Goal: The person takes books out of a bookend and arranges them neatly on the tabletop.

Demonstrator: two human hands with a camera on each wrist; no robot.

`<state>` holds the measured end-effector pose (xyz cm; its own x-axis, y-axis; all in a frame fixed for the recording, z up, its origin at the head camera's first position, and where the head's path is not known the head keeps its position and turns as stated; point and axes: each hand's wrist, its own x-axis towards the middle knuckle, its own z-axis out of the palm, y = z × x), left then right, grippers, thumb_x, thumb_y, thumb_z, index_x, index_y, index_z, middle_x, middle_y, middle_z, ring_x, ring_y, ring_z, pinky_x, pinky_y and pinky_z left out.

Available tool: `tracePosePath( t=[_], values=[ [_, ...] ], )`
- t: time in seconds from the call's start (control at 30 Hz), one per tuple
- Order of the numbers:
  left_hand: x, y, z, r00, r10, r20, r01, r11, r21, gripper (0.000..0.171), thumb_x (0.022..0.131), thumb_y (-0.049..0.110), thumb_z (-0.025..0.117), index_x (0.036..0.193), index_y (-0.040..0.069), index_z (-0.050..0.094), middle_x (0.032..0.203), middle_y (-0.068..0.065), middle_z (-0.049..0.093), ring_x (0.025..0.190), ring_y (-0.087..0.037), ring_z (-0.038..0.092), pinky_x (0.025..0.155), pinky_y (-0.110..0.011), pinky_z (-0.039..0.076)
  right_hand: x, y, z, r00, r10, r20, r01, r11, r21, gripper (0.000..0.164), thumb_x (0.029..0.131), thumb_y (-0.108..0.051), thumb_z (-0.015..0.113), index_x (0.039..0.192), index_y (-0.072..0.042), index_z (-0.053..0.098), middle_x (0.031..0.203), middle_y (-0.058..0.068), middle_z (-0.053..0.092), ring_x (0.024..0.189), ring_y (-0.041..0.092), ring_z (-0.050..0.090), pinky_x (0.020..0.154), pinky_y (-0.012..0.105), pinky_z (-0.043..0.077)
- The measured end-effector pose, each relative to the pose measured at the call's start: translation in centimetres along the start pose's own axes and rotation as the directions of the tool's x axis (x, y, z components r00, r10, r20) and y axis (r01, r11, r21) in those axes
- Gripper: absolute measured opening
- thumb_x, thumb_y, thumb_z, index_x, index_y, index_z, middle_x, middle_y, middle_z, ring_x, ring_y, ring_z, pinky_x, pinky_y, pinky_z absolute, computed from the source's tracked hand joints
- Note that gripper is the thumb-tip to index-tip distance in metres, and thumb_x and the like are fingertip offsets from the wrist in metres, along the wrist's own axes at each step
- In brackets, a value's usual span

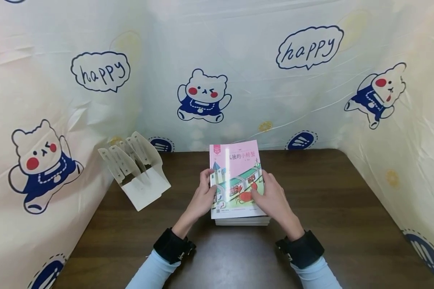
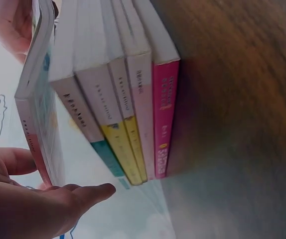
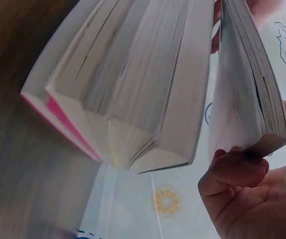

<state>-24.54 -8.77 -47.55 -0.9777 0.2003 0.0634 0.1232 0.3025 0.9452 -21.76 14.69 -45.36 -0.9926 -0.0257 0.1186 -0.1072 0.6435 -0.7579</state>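
Both hands hold a pink-covered book by its two long sides, with a crab and a train on its cover. My left hand grips the spine side, thumb on the cover. On the opposite side, my right hand has its thumb on the cover and fingers curled under the edge. Beneath it lies a stack of books. In the left wrist view the held book is raised off the stack, a gap between them. The right wrist view shows the same gap under the held book.
A white book rack with upright dividers stands at the back left of the dark wooden table. A curtain printed with cartoon bears hangs behind the table and along its sides.
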Motion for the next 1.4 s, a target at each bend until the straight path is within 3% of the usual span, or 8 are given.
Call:
tracePosePath(
  t=[0.33, 0.53, 0.93, 1.4],
  values=[
    [0.8, -0.8, 0.6, 0.998, -0.048, 0.037, 0.045, 0.997, 0.062, 0.046, 0.11, 0.014, 0.041, 0.154, 0.018, 0.024, 0.163, -0.018, 0.04, 0.128, -0.036, 0.051, 0.106, -0.055, 0.042, 0.3, 1.1, 0.1, 0.999, 0.044, 0.001, -0.044, 0.998, -0.048, 0.072, 0.095, -0.023, 0.071, 0.155, -0.001, 0.04, 0.127, 0.017, 0.057, 0.103, 0.033, 0.06, 0.087, 0.049, 0.06],
    [0.9, -1.1, 0.7, 0.993, -0.099, 0.061, 0.093, 0.991, 0.097, 0.047, 0.11, 0.016, 0.042, 0.154, 0.018, 0.025, 0.164, -0.019, 0.041, 0.13, -0.036, 0.051, 0.111, -0.059, 0.04, 0.4, 1.6, 0.3, 0.997, 0.078, 0.024, -0.076, 0.995, -0.067, 0.072, 0.094, -0.024, 0.072, 0.155, 0.0, 0.041, 0.128, 0.017, 0.056, 0.104, 0.032, 0.06, 0.087, 0.048, 0.058],
    [1.5, -1.9, 0.9, 0.99, -0.116, 0.08, 0.105, 0.986, 0.126, 0.047, 0.11, 0.014, 0.04, 0.155, 0.012, 0.026, 0.167, -0.024, 0.034, 0.138, -0.036, 0.045, 0.117, -0.063, 0.035, 0.9, 2.3, 0.7, 0.991, 0.122, 0.05, -0.116, 0.989, -0.096, 0.075, 0.094, -0.024, 0.072, 0.155, 0.006, 0.039, 0.124, 0.02, 0.055, 0.101, 0.033, 0.058, 0.08, 0.043, 0.051],
    [1.7, -2.1, 1.1, 0.986, -0.146, 0.085, 0.135, 0.983, 0.123, 0.046, 0.111, 0.016, 0.041, 0.155, 0.015, 0.026, 0.168, -0.021, 0.032, 0.138, -0.036, 0.045, 0.117, -0.061, 0.035, 0.9, 2.5, 0.8, 0.988, 0.14, 0.068, -0.132, 0.985, -0.11, 0.075, 0.095, -0.025, 0.07, 0.155, 0.007, 0.039, 0.126, 0.022, 0.053, 0.1, 0.033, 0.058, 0.079, 0.043, 0.051]
  ],
)
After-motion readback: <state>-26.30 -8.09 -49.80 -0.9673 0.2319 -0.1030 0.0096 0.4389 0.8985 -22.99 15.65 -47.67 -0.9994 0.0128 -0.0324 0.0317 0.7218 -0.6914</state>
